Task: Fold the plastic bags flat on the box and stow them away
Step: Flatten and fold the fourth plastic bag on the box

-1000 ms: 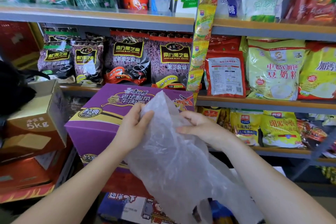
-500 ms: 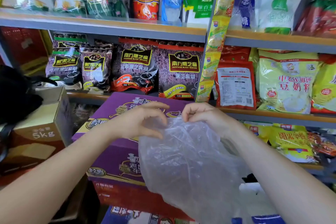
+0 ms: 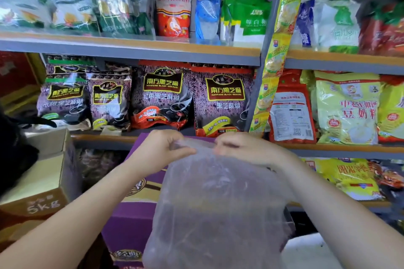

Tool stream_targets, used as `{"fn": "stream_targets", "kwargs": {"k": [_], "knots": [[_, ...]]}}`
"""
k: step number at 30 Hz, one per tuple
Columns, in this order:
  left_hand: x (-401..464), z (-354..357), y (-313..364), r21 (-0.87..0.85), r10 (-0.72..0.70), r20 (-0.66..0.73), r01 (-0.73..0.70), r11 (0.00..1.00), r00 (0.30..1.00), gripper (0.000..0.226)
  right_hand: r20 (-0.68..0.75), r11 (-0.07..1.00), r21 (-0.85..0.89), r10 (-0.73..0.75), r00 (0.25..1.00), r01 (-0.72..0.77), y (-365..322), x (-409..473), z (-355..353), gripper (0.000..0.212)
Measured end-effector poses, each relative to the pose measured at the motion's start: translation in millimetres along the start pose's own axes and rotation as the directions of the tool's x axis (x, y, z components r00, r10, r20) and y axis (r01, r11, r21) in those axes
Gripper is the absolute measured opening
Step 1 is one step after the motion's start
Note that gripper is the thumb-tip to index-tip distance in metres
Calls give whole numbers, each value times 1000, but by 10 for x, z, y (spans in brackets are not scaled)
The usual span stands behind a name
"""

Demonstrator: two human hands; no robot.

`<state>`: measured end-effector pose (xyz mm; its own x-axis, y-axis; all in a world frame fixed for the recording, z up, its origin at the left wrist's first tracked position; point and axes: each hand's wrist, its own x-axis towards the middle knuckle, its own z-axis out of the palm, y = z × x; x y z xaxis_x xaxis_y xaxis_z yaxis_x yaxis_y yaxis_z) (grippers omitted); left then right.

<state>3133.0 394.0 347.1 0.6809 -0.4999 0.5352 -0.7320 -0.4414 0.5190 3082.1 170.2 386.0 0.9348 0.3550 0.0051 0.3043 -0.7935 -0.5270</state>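
A clear plastic bag [image 3: 218, 203] is draped over the purple box [image 3: 129, 223], its top edge pinched by the left hand [image 3: 161, 148] and the right hand [image 3: 242, 148] at the box's far edge. A carton marked "5kg" [image 3: 41, 192] is seen left. Behind, shelves [image 3: 153, 50] are packed with "NANFANG BLACK SESAME" packs [image 3: 223, 100].

The plastic bag [image 3: 214, 207] runs off the bottom edge; its lower end is unseen. It is cloudy, so the purple box [image 3: 131, 220] behind it shows only as a dark blur. The box's right side is hidden. Fingertips of both hands are buried in the bag's rim. Upper-shelf packets [image 3: 72, 4] are blurred and their print is unreadable.
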Motion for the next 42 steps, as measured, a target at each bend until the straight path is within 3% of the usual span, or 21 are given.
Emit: {"fn": "stream_targets", "kwargs": {"k": [4, 8, 12, 16, 19, 21, 25, 26, 29, 33, 37, 42], "knots": [[125, -85, -151, -20, 93, -9, -93, 995, 996, 55, 87, 996, -28, -81, 993, 84, -149, 276, 172, 22], [166, -160, -397, 5, 84, -22, -84, 996, 996, 49, 187, 989, 147, -56, 981, 28, -8, 405, 292, 27], [177, -220, -749, 86, 95, -33, -92, 992, 995, 51, 205, 995, 80, 41, 978, -59, 167, 428, 295, 6], [154, -299, -1172, 253, -11, -122, 42, 966, 993, 51, 183, 983, -65, 178, 967, -169, 356, 415, 222, 19], [134, -256, -1315, 497, -187, -22, 173, 850, 982, 43, 76, 973, -88, 221, 972, -214, 406, 483, 209, 36], [148, -153, -1230, 564, -133, -5, 113, 818, 991, 29, 34, 979, -86, 189, 981, -186, 384, 571, 240, 41], [315, 128, -900, 428, 179, 135, -220, 877, 975, 51, 37, 988, -90, 129, 991, -125, 325, 710, 286, 36], [367, 191, -836, 385, 200, 187, -259, 886, 962, 57, 24, 993, -62, 105, 994, -103, 324, 724, 282, 34], [471, 298, -742, 287, 70, 329, -170, 943, 942, 65, -11, 992, 105, 78, 997, -76, 366, 690, 215, 21], [534, 352, -801, 238, -24, 274, -43, 970, 961, 31, -106, 974, 209, 111, 988, -87, 508, 626, 91, 11], [566, 334, -895, 337, -62, 296, -43, 941, 953, 32, -114, 977, 26, 214, 970, -212, 657, 623, 19, 11], [533, 258, -1208, 403, -178, 386, 8, 915, 905, 54, -119, 871, -258, 401, 908, -419, 884, 594, -42, 12]]}}
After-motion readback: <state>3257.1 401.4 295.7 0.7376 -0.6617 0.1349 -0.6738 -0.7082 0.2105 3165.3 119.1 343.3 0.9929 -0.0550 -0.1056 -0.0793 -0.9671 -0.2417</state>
